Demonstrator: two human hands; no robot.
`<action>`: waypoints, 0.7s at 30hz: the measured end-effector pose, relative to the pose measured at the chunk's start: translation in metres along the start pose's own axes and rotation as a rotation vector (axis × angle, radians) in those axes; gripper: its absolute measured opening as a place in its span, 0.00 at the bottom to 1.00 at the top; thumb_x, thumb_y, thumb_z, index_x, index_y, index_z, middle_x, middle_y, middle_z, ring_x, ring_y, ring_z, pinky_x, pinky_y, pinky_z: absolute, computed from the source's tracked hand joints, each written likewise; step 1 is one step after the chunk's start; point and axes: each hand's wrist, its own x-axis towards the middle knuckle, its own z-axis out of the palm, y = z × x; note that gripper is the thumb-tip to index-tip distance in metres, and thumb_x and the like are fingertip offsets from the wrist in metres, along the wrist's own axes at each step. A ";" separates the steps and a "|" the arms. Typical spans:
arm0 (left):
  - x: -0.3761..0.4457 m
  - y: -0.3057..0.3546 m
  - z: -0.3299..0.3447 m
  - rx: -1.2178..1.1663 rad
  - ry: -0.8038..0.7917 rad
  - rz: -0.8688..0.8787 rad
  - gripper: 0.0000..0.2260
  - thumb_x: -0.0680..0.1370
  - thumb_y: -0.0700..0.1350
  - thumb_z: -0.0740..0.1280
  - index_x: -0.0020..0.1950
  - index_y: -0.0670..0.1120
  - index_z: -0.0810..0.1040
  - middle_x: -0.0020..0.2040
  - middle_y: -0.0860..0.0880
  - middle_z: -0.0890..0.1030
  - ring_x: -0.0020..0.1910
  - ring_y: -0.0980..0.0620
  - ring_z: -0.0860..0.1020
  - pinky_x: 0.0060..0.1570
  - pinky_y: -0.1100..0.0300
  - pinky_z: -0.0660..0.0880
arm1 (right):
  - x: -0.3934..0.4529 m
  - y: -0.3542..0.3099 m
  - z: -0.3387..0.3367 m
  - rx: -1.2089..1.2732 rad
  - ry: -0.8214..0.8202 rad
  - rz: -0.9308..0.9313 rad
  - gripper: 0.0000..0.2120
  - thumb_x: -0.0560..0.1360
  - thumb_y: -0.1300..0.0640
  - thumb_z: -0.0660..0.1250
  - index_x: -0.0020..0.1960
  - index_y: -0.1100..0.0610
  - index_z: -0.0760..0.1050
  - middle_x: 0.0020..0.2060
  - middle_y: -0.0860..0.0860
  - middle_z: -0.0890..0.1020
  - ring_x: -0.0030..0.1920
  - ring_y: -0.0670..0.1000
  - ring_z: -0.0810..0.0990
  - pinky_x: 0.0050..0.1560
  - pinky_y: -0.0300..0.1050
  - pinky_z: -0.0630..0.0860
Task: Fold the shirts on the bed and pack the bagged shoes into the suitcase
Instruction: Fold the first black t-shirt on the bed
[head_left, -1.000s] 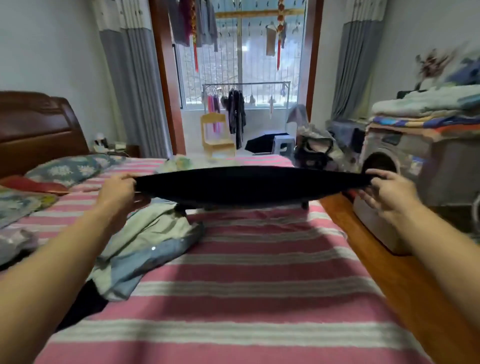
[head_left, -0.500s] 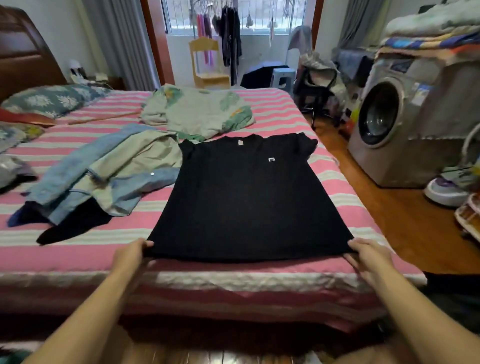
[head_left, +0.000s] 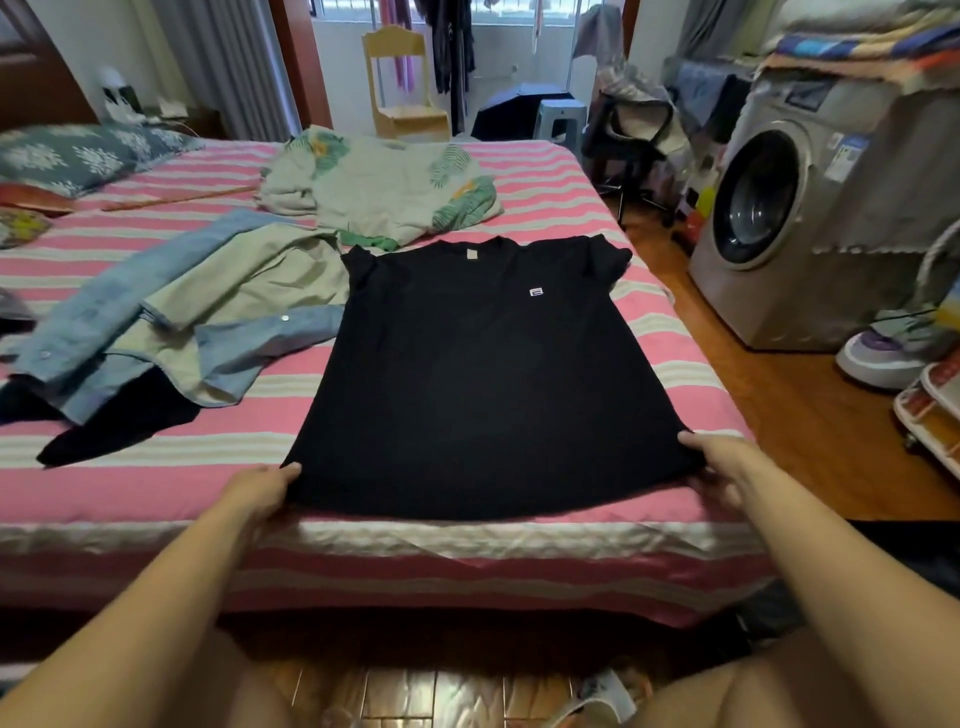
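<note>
Black tee spread flat at the foot of the striped bed (head_left: 545, 171), both hands on its hem.

The bed fills most of the view; the black T-shirt (head_left: 483, 374) lies face up dead center, collar toward 12 o'clock, hem at 6. A denim and khaki shirt pile (head_left: 171, 322) sits at 9 o'clock, a leaf-print shirt (head_left: 384, 187) at 12, a washing machine (head_left: 769, 218) at 2. Both forearms reach in from below; the left hand (head_left: 260, 491) pinches the hem corner at 7 o'clock, the right hand (head_left: 719, 467) grips the corner at 5.
</note>
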 end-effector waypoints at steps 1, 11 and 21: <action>0.003 0.001 0.001 -0.018 0.029 0.017 0.14 0.79 0.49 0.70 0.52 0.37 0.77 0.51 0.35 0.81 0.45 0.36 0.82 0.49 0.42 0.81 | 0.000 -0.001 0.002 0.077 0.018 -0.068 0.02 0.79 0.60 0.68 0.49 0.59 0.77 0.42 0.56 0.81 0.40 0.53 0.79 0.34 0.46 0.81; -0.020 -0.007 -0.010 0.164 0.131 0.106 0.12 0.81 0.43 0.68 0.42 0.43 0.67 0.40 0.37 0.76 0.38 0.38 0.81 0.38 0.46 0.76 | -0.002 0.019 -0.012 -0.204 0.237 -0.234 0.05 0.79 0.63 0.68 0.48 0.59 0.72 0.54 0.60 0.77 0.38 0.59 0.81 0.31 0.47 0.81; -0.034 -0.023 -0.008 0.955 0.019 0.837 0.17 0.70 0.40 0.79 0.56 0.50 0.82 0.63 0.44 0.73 0.60 0.41 0.71 0.59 0.44 0.76 | 0.001 0.033 -0.026 -1.316 -0.086 -1.001 0.21 0.74 0.44 0.74 0.63 0.52 0.80 0.60 0.48 0.77 0.63 0.50 0.71 0.66 0.47 0.70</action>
